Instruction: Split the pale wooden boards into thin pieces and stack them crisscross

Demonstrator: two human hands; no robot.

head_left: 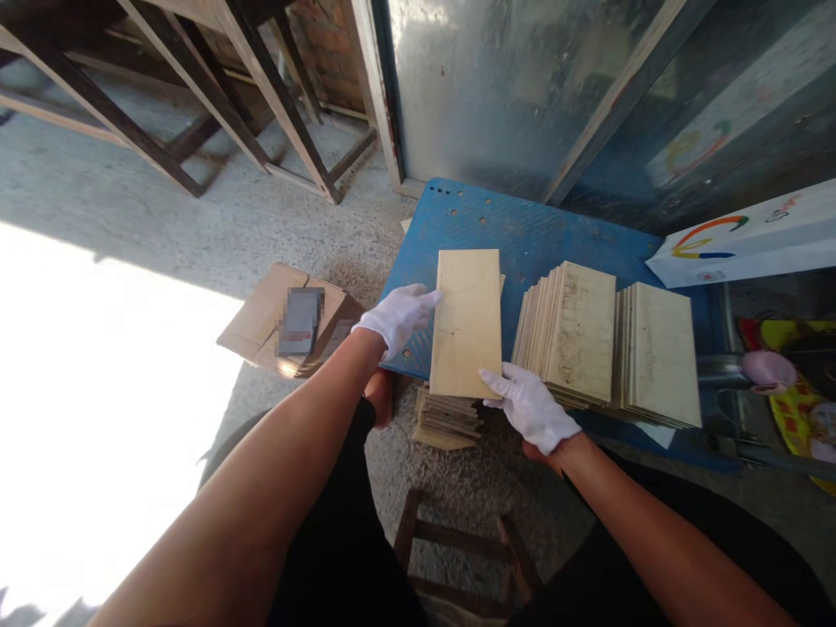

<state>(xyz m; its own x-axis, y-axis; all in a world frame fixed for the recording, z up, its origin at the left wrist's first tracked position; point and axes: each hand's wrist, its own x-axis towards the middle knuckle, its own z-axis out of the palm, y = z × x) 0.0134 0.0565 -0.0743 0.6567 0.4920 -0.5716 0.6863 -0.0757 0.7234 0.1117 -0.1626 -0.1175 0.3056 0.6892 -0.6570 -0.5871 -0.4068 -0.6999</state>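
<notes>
A pale, flat wooden board [466, 322] lies lengthwise before me, over the front edge of the blue table. My right hand [528, 405], in a white glove, grips its lower right corner with the thumb on top. At the upper left edge, my gloved left hand [400, 317] has its fingers stretched out, the tips touching the board's side. Another board's edge peeks out at its right. To the right, one stack of similar boards [586, 326] leans sideways, its front face stained dark. A second leaning stack [663, 353] stands beside it.
The blue table [515, 222] stands against a glass-panelled frame [483, 96]. More boards [448, 418] are piled low under its front edge. A cardboard box [261, 318] with a phone-like object sits at left. A wooden stool [457, 549] is between my legs; a white printed bag [758, 235] lies at right.
</notes>
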